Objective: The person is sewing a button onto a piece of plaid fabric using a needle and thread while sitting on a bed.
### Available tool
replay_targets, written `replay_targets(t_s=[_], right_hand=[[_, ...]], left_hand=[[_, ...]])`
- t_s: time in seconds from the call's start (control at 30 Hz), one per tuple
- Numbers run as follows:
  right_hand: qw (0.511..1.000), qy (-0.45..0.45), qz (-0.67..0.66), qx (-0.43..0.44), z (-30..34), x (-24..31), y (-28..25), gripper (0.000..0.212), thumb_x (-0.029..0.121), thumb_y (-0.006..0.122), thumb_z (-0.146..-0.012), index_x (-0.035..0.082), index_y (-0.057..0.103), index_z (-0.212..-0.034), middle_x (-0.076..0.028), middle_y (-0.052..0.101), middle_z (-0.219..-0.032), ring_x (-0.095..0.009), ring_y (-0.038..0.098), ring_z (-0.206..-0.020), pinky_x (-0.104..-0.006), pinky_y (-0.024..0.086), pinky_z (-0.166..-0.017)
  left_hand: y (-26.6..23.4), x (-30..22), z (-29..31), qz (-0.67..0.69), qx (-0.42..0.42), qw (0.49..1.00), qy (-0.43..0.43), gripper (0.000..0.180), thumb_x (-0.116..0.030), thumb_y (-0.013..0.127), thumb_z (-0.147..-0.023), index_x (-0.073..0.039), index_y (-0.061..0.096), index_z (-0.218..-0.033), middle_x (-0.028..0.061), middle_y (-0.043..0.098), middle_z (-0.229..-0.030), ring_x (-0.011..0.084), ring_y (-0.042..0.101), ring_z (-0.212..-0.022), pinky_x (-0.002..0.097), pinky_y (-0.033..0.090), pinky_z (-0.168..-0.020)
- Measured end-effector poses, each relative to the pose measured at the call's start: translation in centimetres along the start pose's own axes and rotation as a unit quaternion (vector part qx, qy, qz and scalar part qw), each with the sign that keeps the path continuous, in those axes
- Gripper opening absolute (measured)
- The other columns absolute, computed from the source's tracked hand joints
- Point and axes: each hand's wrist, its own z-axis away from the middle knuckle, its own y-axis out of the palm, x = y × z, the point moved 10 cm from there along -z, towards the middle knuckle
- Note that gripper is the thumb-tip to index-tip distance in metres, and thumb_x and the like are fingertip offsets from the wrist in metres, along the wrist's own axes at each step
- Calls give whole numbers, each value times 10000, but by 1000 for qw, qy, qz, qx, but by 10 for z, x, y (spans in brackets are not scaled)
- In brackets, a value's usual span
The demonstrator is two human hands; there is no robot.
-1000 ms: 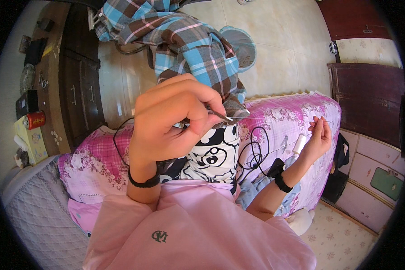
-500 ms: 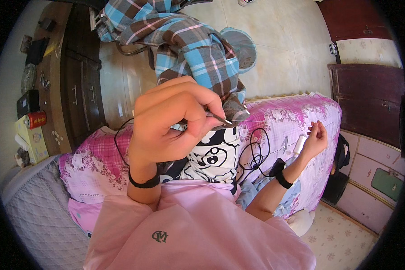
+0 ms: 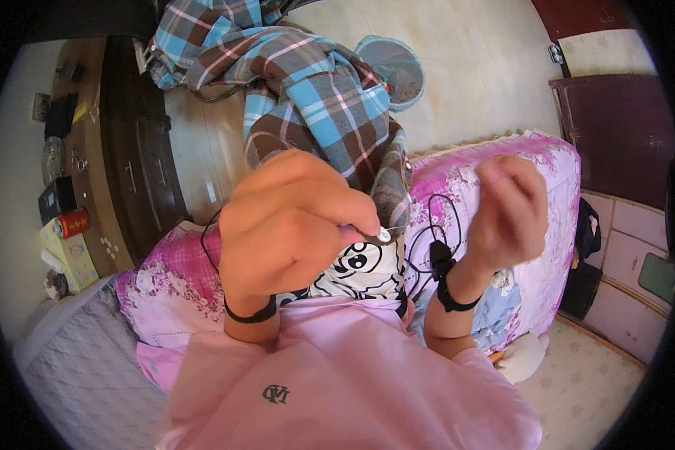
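Both hands were raised in front of the body, one on each side of the white button (image 3: 384,235). Left hand (image 3: 300,221): immediately left of the button, thumb and forefinger pinched on the edge of the shirt (image 3: 330,97), other fingers curled. Right hand (image 3: 508,214): right of the button, well apart from it and slightly farther from the body, fingers bent; blur hid the fingertips, so whether they met or gripped anything could not be determined. The button sat at the shirt's edge, just past the left fingertips; it therefore lay to the right of the left hand and to the left of the right hand, with the left hand nearer. Its face appeared turned up toward the head, its outline slightly longer along a slant from far left to near right; the exact tilt was too small to read. Thread (image 3: 401,227) showed as a fine line just right of the button; its end could not be traced. The shirt's long axis ran from the button away from the body, bending left at the far end. Printed trousers (image 3: 379,283) lay on the near side of the button. The bed (image 3: 551,161) extended to the button's right. A bin (image 3: 409,67) stood well beyond the button, and a red can (image 3: 73,223) stood far to its left.
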Motion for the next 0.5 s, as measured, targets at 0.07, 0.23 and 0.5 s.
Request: replay_targets(t_s=[0.07, 0.23, 0.5], right_hand=[[994, -33, -97, 46, -11, 33, 19, 313, 36, 782, -596, 37, 786, -909, -107, 695, -888, -256, 657, -782, -318, 521, -663], [985, -71, -134, 83, -14, 46, 34, 332, 53, 773, -618, 36, 794, -948, -102, 693, -929, -249, 654, -812, -318, 522, -657], [989, -53, -112, 84, -11, 43, 34, 354, 33, 766, -607, 35, 792, -960, -99, 696, -938, -247, 648, -832, -315, 517, -666]], left_hand=[[0, -3, 1, -6, -4, 1000, 2, 353, 103, 737, -720, -112, 460, -756, 125, 735, -818, 226, 559, -616, 331, 438, -558], [-3, -4, 2, 7, -12, 1000, 0, 330, 56, 727, -796, -125, 456, -748, 121, 738, -832, 226, 554, -648, 337, 423, -575], [-3, 1, 4, 17, -18, 1000, -7, 334, 7, 754, -824, -122, 455, -749, 123, 739, -846, 210, 553, -655, 328, 409, -576]])
